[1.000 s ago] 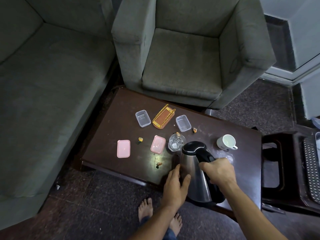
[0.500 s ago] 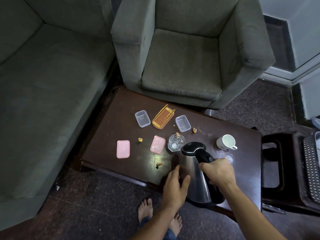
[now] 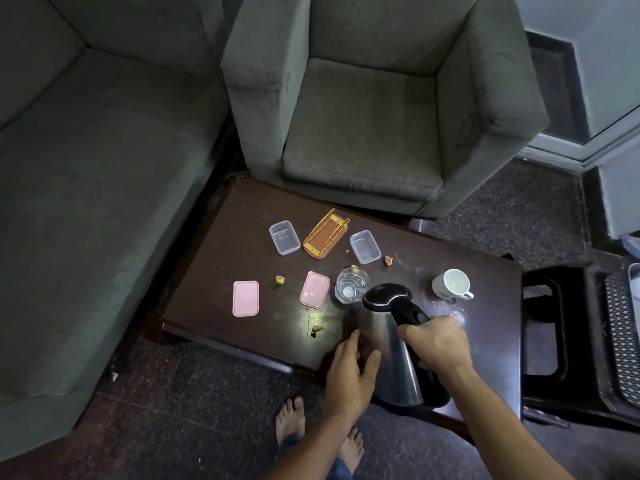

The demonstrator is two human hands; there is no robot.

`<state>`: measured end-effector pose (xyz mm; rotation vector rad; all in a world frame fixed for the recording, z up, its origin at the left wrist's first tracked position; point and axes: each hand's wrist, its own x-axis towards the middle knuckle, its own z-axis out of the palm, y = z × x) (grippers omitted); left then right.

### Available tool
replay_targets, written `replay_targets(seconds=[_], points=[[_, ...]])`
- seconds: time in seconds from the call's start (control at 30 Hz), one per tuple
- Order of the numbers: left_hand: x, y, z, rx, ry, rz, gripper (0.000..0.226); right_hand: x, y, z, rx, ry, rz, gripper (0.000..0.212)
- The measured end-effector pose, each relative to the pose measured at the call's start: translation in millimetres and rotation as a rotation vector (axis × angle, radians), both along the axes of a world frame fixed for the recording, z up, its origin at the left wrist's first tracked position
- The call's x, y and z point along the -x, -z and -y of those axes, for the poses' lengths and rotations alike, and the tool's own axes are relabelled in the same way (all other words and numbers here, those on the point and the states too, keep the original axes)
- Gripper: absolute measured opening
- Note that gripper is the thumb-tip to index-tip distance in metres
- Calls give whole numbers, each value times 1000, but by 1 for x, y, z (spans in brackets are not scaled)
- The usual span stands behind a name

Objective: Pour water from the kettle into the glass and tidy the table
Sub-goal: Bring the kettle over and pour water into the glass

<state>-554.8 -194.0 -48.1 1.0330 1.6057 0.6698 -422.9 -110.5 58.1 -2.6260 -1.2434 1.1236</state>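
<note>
The kettle (image 3: 388,351) in my right hand (image 3: 434,344) has a silver steel body with a black top and handle; the glass (image 3: 351,285) is clear; my table (image 3: 214,278) is dark brown; one lid (image 3: 245,298) and a second lid (image 3: 314,289) are pale pink; one tub (image 3: 284,237) and a second tub (image 3: 365,247) are clear; the rack (image 3: 325,233) between them is gold over a brown base; the cup (image 3: 450,284) is white; armchair (image 3: 363,133) and sofa (image 3: 86,168) are grey-green; the floor (image 3: 207,393) is dark and speckled; the tray (image 3: 621,341) shows diamond mesh.

Steel kettle (image 3: 388,348), just beside clear glass (image 3: 351,287)
</note>
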Motion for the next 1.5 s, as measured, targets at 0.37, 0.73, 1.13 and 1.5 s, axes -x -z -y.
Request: replay_targets(seconds=[0.37, 0.73, 1.13, 1.5], points=[[1, -2, 0, -3, -2, 16, 64, 0, -1, 0, 5, -5, 3, 30], [2, -2, 1, 2, 2, 15, 65, 2, -1, 0, 15, 3, 1, 30], [4, -2, 1, 0, -10, 15, 64, 4, 1, -1, 8, 12, 6, 29], [4, -3, 2, 3, -7, 13, 63, 4, 2, 0, 8, 7, 1, 30]])
